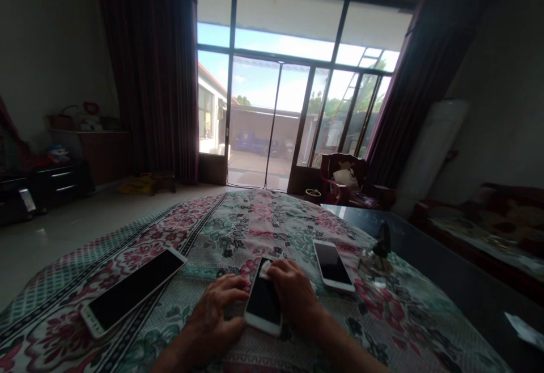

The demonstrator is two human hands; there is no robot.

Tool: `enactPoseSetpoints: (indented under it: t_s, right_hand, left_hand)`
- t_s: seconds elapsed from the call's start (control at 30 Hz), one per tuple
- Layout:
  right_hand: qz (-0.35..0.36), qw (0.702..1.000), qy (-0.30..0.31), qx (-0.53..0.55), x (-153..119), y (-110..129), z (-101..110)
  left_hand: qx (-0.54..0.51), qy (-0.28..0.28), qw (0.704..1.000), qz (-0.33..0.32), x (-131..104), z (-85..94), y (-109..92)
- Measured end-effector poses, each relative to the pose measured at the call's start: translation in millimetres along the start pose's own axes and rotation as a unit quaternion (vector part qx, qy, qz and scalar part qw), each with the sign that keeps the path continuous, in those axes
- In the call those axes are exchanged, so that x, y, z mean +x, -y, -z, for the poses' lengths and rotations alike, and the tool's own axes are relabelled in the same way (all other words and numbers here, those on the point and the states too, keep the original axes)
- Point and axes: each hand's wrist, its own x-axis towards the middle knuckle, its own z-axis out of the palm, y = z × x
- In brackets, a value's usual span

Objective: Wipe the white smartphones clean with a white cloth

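With the right hand (291, 288), pinches white tissue (265, 270) on the middle phone (262, 305); rests the left hand (219, 308), loosely spread, beside that phone (over flowered cloth (259, 225)).

Across the tablecloth (238, 220) we go: left smartphone (136, 291) towards the left edge, right smartphone (334, 265) towards the right. Between them, the middle smartphone (260, 308), left hand (219, 310) at its left side, right hand (293, 288) at its right, small wad (265, 268) at its far end! Beyond the far edge, an armchair (329, 164).
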Motion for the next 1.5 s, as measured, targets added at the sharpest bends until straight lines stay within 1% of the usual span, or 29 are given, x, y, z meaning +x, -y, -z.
enactPoseSetpoints:
  t_s: [0.07, 0.13, 0.27, 0.43, 0.6, 0.67, 0.77, 1.0, 1.17, 1.3, 1.4, 1.5]
  right_hand:
    - [-0.029, 0.999, -0.026, -0.01, 4, -13, 1]
    - [-0.035, 0.998, -0.043, -0.009, 5, -20, -1]
    - [-0.016, 0.997, -0.077, 0.019, 0, -23, -7]
    - [-0.01, 0.989, -0.128, 0.069, -2, -24, -12]
    - [-0.006, 0.986, -0.143, 0.083, -1, -29, -15]
    - [-0.005, 0.986, -0.143, 0.082, -1, -28, -15]
    - [-0.002, 0.987, -0.139, 0.077, -1, -26, -13]
    - [-0.006, 0.993, -0.103, 0.051, -1, -26, -9]
    - [-0.011, 0.997, -0.075, 0.035, 18, -25, -14]
    - [-0.014, 0.998, -0.052, 0.017, 34, -18, -17]
    - [0.02, 0.999, -0.038, 0.027, 25, -7, -12]
    - [0.073, 0.996, -0.008, 0.044, -4, 7, -3]
  left_hand:
    - [-0.004, 0.018, 1.0, 0.014, 2, 4.8, -7]
    - [-0.008, 0.026, 0.999, 0.02, 3, 7.4, -10]
    - [-0.012, 0.035, 0.999, 0.018, 0, 5.9, -8]
    - [-0.001, 0.023, 1.0, 0.003, 4, 3.5, -2]
    - [0.023, 0.088, 0.996, -0.024, 20, 13.7, 2]
    - [0.037, 0.114, 0.992, -0.024, 23, 17.8, 2]
    - [0.049, 0.147, 0.987, -0.028, 22, 19.8, 3]
    - [0.04, 0.135, 0.984, -0.105, 17, 11.5, 15]
    - [0.034, 0.137, 0.983, -0.116, 18, 13.8, 13]
    - [0.032, 0.121, 0.986, -0.113, 17, 14.5, 10]
    - [0.03, 0.096, 0.99, -0.103, 16, 9.2, 14]
    - [0.033, 0.058, 0.994, -0.086, 14, 0.3, 24]
